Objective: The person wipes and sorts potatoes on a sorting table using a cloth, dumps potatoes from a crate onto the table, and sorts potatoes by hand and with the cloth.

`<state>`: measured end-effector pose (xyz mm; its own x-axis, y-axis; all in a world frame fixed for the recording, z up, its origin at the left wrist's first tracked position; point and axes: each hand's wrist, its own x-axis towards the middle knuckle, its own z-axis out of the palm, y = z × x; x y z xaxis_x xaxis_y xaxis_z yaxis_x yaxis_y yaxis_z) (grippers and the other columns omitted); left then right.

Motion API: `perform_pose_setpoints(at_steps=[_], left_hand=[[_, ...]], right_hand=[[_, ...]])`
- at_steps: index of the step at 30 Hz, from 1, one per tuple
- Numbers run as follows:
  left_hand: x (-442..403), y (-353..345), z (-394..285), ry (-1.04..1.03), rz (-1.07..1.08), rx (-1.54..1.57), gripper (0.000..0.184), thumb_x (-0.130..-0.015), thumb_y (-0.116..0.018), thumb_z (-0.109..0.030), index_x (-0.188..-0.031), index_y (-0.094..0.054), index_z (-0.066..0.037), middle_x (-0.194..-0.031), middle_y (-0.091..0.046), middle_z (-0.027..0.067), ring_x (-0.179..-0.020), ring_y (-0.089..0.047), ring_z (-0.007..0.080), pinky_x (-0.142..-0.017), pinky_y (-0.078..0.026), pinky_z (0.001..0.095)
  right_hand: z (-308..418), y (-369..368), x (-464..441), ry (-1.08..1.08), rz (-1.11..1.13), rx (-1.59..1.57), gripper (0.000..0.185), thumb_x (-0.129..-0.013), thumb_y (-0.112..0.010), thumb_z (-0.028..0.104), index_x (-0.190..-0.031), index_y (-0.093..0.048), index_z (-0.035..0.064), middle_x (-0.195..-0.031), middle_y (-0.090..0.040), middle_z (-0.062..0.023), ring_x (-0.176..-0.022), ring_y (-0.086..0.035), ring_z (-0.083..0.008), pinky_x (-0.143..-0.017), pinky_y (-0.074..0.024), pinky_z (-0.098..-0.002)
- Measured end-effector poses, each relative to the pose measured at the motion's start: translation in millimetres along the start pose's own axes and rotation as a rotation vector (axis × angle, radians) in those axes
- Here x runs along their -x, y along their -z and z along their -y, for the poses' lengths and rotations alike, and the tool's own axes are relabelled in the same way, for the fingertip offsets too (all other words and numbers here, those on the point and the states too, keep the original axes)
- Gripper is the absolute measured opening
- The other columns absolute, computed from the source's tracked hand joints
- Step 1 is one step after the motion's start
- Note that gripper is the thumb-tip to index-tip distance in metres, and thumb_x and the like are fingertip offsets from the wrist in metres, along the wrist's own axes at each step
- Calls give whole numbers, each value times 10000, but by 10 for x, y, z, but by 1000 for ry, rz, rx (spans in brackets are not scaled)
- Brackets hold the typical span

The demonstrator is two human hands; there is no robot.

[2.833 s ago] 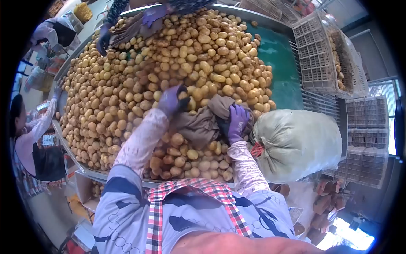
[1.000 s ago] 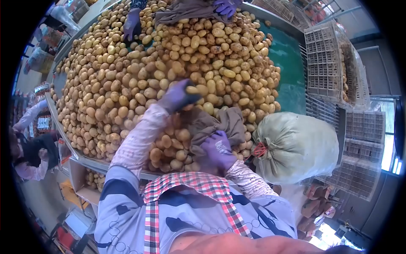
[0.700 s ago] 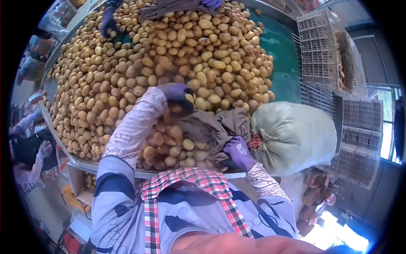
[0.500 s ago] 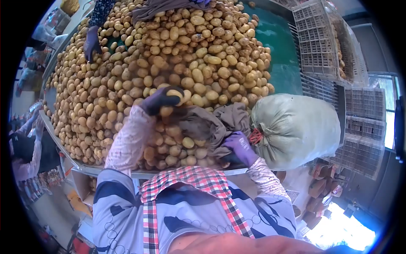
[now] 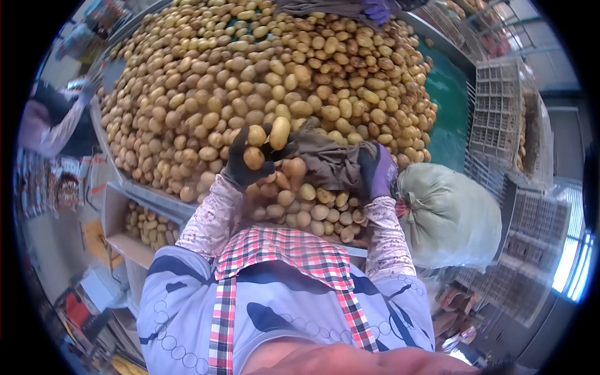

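Observation:
My left hand (image 5: 240, 164), in a glove with a dark palm, is closed around a few potatoes (image 5: 254, 157) above the pile. One longer yellow potato (image 5: 279, 134) stands up at its fingertips. My right hand (image 5: 382, 172), in a purple glove, grips the edge of a brown cloth bag (image 5: 331, 164) that lies crumpled between both hands. Part of my right fingers is hidden in the cloth. Loose potatoes (image 5: 302, 219) lie at the near table edge below the bag.
A large potato heap (image 5: 206, 100) covers the table. A tied, full pale sack (image 5: 451, 212) stands right of my right hand. Plastic crates (image 5: 495, 115) line the right side, beside green table surface (image 5: 447, 84). Another person (image 5: 56, 122) is at the left; a purple glove (image 5: 377, 10) shows at the top.
My left hand has turned and now shows potatoes in its grasp. My right hand has risen with the bag's edge. The view has shifted, and the co-worker's hand at upper left is gone.

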<state>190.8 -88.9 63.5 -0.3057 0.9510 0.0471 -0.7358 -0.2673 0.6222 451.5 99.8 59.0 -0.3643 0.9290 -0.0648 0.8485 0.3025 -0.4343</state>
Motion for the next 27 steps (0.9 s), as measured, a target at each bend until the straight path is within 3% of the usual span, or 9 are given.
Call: perform_pose_setpoints(at_steps=[1,4,8,10,14,17,19,23,27], left_hand=[[97,-143,-134,99,-138,213,584,-725,-686,136,-1249,-454,22,-1239,-534,156,-1119,-573,282,-935,-512,400],[671,466,-304,-235,-92,-529,495,-775,-717,-29,-1219,-499,-7,-1195,-560,133,-1072,-575,261,-886,-510,391],[1836,1013,-1171,-35,-280,-42,496,-813,-691,-335,-1192,-544,-51,-1154,-568,83,-1029,-589,247,-824,-509,389],[2573,1117,-1629,-65,-439,-310,483,-838,-655,-365,-1193,-550,-55,-1156,-569,80,-1039,-588,246,-817,-513,387],[3539,1214,-2206,292,-914,-573,429,-881,-620,-359,-1192,-560,-70,-1135,-579,81,-1019,-591,232,-829,-511,357],[4246,2609,-1965,426,-1393,-822,484,-851,-658,-389,-1169,-556,-39,-1053,-614,119,-952,-613,261,-788,-499,330],[4140,2916,-1806,260,-1336,-1822,487,-829,-687,-361,-1146,-554,-15,-1068,-610,149,-936,-604,271,-789,-487,315],[2513,1811,-1506,-332,-987,-1346,271,-939,-582,-164,-1172,-601,-27,-1094,-632,88,-987,-568,168,-868,-456,289],[1015,794,-895,-244,-589,-1308,265,-870,-643,-117,-1125,-628,-49,-1040,-665,109,-919,-640,203,-798,-507,308]], right_hand=[[-42,-50,6,2,-3,-18,378,-803,-645,399,-1065,-651,127,-1028,-660,-147,-963,-623,-331,-830,-481,-412],[-113,-152,127,154,-207,-123,326,-803,-621,392,-952,-672,107,-937,-672,-125,-884,-636,-320,-763,-495,-412],[-142,-141,272,180,-274,-112,342,-820,-634,367,-1018,-653,89,-998,-664,-142,-937,-626,-335,-813,-487,-403],[-181,-180,278,152,-262,-60,359,-826,-642,366,-1048,-642,84,-1006,-663,-154,-957,-623,-345,-824,-484,-407],[-109,-188,269,79,-236,4,371,-833,-608,409,-1039,-653,104,-995,-666,-151,-949,-629,-344,-814,-485,-413],[-84,-201,258,20,-226,12,357,-846,-544,436,-995,-678,140,-983,-672,-131,-919,-638,-341,-784,-491,-416],[-4,-163,313,104,-197,-49,365,-852,-543,413,-988,-674,102,-1006,-666,-138,-951,-627,-328,-807,-481,-407],[-360,-342,283,325,-290,-148,272,-843,-637,233,-1018,-643,24,-1050,-649,-168,-980,-612,-332,-855,-468,-387],[97,-465,715,97,-240,-688,340,-780,-709,174,-1045,-612,-16,-1077,-628,-180,-1006,-586,-348,-893,-446,-394]])
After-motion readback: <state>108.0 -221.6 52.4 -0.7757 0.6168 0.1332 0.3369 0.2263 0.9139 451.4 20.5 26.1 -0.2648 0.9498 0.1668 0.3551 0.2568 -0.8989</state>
